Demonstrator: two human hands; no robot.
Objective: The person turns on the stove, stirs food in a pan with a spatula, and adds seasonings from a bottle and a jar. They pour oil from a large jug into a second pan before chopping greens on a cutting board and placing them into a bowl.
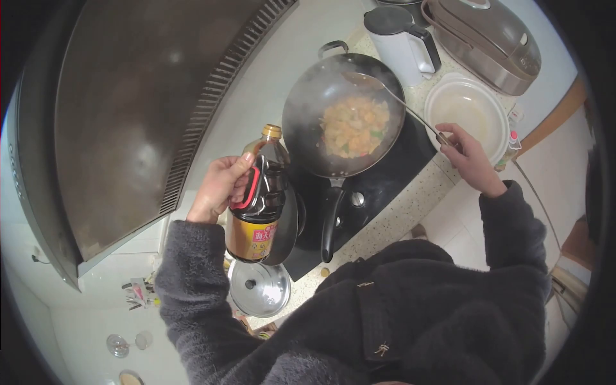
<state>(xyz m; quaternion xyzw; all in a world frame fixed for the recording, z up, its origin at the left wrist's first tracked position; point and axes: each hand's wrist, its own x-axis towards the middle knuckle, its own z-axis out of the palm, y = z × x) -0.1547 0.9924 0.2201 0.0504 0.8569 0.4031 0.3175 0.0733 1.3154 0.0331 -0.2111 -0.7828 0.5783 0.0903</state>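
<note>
My left hand (226, 186) is closed round the red-edged handle of a soy sauce bottle (260, 212), with dark liquid inside and a yellow label. The bottle is upright, to the left of a dark wok (308, 115); its neck has a yellowish top (272, 131). My right hand (467, 157) grips the end of a long-handled metal cooking spatula (410, 110). The spatula's head rests inside the wok at the far side, above pale orange sliced food (354, 125) with green and red bits. Steam blurs part of the wok.
The wok sits on a black cooktop (378, 196), its black handle (330, 224) pointing towards me. A white bowl (443, 102), a white jug (394, 48) and a rice cooker (487, 38) stand at right. A glass lid (260, 289) lies near left. The range hood (141, 102) overhangs the left.
</note>
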